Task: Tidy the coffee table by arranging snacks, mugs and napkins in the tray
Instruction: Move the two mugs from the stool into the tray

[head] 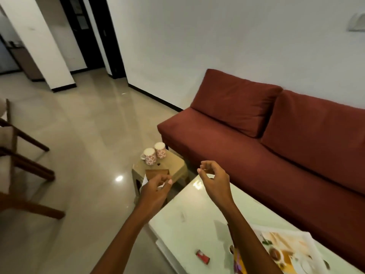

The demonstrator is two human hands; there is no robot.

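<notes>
Roughly, by label:
Tray: the tray [308, 237], printed with food pictures, lay on the near right of the coffee table [189, 220], partly behind the right forearm; its long axis seemed to run from near left to far right, though its near end was cut off by the frame edge.
Mugs: two patterned mugs [155, 153] stood upright, touching or nearly so, on a small stool [177, 165] beyond the table's far left end, well apart from the tray.
Snack: a small red packet [202, 258] lay flat on the table, near the tray but outside it.
Left hand [156, 189]: fingers pinched on a white napkin [143, 182], raised over the stool.
Right hand [213, 175]: thumb and fingers curled together; whether it gripped anything, I could not tell.
Progress: early, by my judgement; mugs, packet and napkin were all outside the tray.
</notes>
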